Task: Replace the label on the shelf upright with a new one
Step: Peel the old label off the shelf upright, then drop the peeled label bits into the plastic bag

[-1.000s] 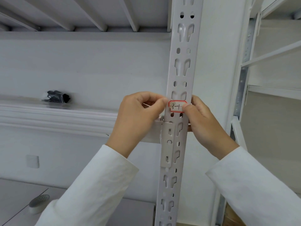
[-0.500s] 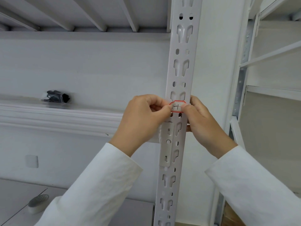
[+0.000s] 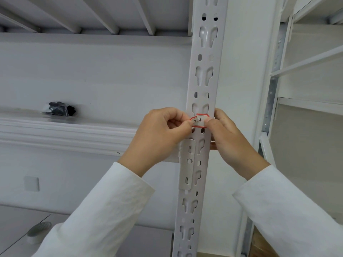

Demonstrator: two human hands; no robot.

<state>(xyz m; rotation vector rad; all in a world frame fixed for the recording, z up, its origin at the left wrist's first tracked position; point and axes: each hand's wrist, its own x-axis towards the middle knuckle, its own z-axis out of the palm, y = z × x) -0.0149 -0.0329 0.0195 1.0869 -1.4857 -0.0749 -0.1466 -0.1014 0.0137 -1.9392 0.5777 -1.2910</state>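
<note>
A small white label (image 3: 200, 120) with a red border and handwritten marks sits on the front of the white slotted shelf upright (image 3: 204, 75). My left hand (image 3: 157, 138) pinches the label's left end between thumb and forefinger, and that end curls away from the metal. My right hand (image 3: 230, 140) wraps the upright's right side, its thumb pressing on the label's right end. Part of the writing is hidden by my fingers.
A white shelf beam (image 3: 65, 132) runs left from the upright, with a black item in a clear bag (image 3: 59, 109) on the shelf. A roll of tape (image 3: 38, 231) lies on the lower surface at bottom left. Another white rack (image 3: 274, 89) stands to the right.
My left fingers have moved from the label's left edge to pinching it, and that end has lifted off the upright. The right thumb has slid further onto the label.
</note>
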